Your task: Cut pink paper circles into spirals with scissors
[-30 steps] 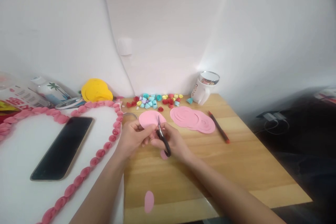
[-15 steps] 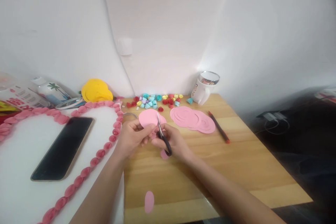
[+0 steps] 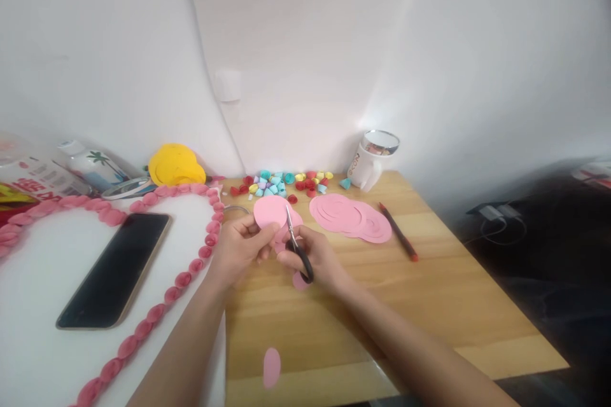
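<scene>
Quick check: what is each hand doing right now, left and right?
Left hand: closed on the round pink paper disc.
Right hand: closed on the black-handled scissors, blades at the disc's edge.

Scissors (image 3: pixel 296 245): handles buried in the right hand (image 3: pixel 312 257).
Pink disc (image 3: pixel 272 212): lower edge behind the left hand (image 3: pixel 238 248).
Packets (image 3: pixel 23 175): cut by left edge.
Mug (image 3: pixel 370 162): lettering unreadable.

The phone (image 3: pixel 113 269) lies on the left; the paper circles (image 3: pixel 351 217) lie right of centre, the mug (image 3: pixel 371 161) apparently behind them.
</scene>
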The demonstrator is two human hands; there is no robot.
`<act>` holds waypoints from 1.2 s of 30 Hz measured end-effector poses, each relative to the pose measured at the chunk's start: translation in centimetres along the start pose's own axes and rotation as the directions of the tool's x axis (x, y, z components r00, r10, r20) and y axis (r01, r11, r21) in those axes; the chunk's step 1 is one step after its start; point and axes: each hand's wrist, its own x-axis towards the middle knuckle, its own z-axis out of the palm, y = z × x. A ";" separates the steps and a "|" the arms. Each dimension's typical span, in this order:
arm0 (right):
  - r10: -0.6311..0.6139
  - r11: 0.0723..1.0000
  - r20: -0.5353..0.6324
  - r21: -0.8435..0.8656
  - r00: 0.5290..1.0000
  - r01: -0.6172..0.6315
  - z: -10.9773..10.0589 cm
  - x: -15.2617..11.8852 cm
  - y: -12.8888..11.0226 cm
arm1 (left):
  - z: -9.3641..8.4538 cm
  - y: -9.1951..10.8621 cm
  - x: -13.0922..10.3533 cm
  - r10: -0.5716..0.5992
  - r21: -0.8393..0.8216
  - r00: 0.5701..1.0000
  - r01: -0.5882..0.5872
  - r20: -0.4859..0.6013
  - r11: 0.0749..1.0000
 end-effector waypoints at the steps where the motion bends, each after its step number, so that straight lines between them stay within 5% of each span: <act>1: 0.003 1.000 -0.001 0.003 1.000 -0.003 0.0 0.0 0.0 | 0.0 0.0 0.0 0.004 -0.008 1.000 -0.004 -0.001 1.000; 36: -0.063 0.998 0.023 -0.013 0.998 0.064 -0.2 0.2 0.6 | 0.5 0.2 -0.1 -0.022 -0.005 1.000 0.022 -0.006 1.000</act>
